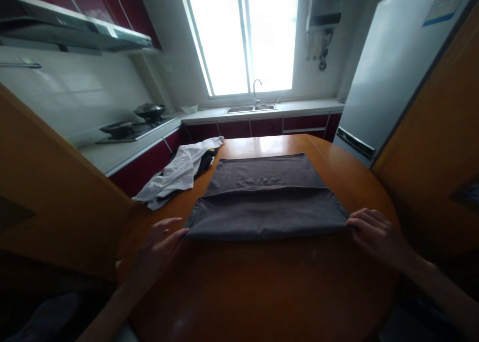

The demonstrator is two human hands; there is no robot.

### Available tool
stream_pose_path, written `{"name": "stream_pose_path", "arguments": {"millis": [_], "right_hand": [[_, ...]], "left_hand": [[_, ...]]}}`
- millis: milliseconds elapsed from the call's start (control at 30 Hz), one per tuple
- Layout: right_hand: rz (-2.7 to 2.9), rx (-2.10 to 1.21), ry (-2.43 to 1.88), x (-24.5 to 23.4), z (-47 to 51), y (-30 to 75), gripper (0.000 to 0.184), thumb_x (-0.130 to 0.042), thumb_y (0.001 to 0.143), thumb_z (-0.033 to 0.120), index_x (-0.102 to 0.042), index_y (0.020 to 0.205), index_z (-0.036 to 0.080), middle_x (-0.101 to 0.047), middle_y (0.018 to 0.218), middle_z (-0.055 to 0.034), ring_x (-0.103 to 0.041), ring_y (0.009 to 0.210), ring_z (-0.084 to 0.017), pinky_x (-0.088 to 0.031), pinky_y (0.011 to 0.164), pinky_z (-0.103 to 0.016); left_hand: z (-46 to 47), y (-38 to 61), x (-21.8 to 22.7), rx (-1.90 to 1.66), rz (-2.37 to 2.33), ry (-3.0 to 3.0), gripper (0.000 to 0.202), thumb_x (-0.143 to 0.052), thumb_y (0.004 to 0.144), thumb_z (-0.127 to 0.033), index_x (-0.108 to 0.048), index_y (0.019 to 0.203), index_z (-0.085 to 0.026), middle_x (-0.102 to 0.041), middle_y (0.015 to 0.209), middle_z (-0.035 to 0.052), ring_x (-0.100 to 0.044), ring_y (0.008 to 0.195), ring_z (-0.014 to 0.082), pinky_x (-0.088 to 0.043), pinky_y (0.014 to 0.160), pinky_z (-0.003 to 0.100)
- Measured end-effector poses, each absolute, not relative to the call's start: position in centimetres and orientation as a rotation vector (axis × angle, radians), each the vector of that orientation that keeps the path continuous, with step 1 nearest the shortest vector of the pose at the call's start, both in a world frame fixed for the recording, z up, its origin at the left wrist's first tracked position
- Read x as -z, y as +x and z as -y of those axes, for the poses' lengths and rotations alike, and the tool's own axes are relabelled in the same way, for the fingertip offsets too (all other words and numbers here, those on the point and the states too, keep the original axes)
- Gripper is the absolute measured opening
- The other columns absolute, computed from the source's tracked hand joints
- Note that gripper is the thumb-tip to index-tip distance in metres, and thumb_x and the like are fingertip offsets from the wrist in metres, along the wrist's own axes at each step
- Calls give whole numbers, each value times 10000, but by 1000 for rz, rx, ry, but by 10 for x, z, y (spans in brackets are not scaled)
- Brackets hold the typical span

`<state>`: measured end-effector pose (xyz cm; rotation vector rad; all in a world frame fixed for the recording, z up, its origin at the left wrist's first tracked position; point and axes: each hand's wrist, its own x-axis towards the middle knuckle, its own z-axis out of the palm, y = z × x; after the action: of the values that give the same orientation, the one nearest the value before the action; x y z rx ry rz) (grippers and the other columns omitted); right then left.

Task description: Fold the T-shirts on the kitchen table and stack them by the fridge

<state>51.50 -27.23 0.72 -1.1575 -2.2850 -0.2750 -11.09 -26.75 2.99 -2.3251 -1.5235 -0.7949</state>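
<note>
A dark grey garment (262,214) lies across the wooden table (258,287), its near part folded over so that a ridge crosses its middle. Raised lettering, too faint to read, shows on its far part. At the near left corner, my left hand (162,237) has the thumb on the fabric and the index finger held off; the other fingers are partly hidden, but it seems to grip that corner. My right hand (374,232) pinches the near right corner between thumb and curled fingers. Between both hands the near edge is stretched nearly straight.
A heap of clothes, with a white garment (183,167) over dark ones, lies at the table's left edge. Beyond are a stove with a lidded pan (149,111), a sink (249,109) under the window, and a fridge (392,67) at right.
</note>
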Motion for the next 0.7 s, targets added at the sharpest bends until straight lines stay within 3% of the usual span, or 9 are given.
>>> {"name": "stream_pose_path", "arguments": {"millis": [133,267,333,400,500,600,700], "right_hand": [[2311,143,-1247,-7,312,520,122,-640,861,253,-692,965,292,-704,1001,-56,-643,942,-251,-507,841,-400],[2259,120,-1375,-25,314,495,208,-660,875,421,-721,1033,299,-703,1095,-81,-641,1033,-293,-508,908,-461],[2135,108,-1430,-37,300,463,287,-547,947,426,-709,1131,276,-692,1161,-106,-631,1079,-298,-499,953,-475],[2121,17,-1456,-46,279,420,379,-439,994,395,-674,1240,227,-663,1257,-125,-608,1156,-286,-486,1002,-450],[2246,-98,-1470,-48,243,353,481,-398,995,341,-589,1380,124,-573,1425,-159,-515,1320,-277,-416,1105,-410],[2354,-167,-1573,-35,214,308,580,-372,1001,336,-447,1490,32,-401,1570,-197,-336,1470,-310,-296,1184,-481],[2377,-221,-1673,-14,200,293,639,-346,1013,393,-342,1552,50,-223,1642,-187,-183,1530,-323,-201,1203,-564]], "left_hand": [[309,-124,-27,696,1507,-2420,268,-559,914,-442,-738,1106,-390,-695,1219,43,-636,1162,325,-561,956,509],[306,-107,-45,673,1520,-2524,493,-596,900,-496,-565,1388,-440,-631,1362,20,-605,1237,312,-531,1028,479],[290,-74,-58,687,1543,-2586,502,-493,970,-477,-489,1466,-402,-566,1448,22,-564,1301,278,-487,1088,445],[268,-26,-66,629,1532,-2658,489,-425,1010,-460,-506,1469,-313,-522,1498,49,-500,1370,268,-422,1145,444],[233,49,-60,422,1450,-2803,508,-367,1039,-420,-510,1469,-192,-464,1545,103,-407,1444,259,-345,1194,435],[205,98,-38,234,1494,-2811,536,-345,1048,-413,-453,1508,-160,-375,1593,126,-301,1497,292,-287,1205,515],[191,110,-14,172,1592,-2775,601,-334,1043,-472,-366,1559,-165,-267,1635,125,-206,1526,318,-231,1205,583]]}}
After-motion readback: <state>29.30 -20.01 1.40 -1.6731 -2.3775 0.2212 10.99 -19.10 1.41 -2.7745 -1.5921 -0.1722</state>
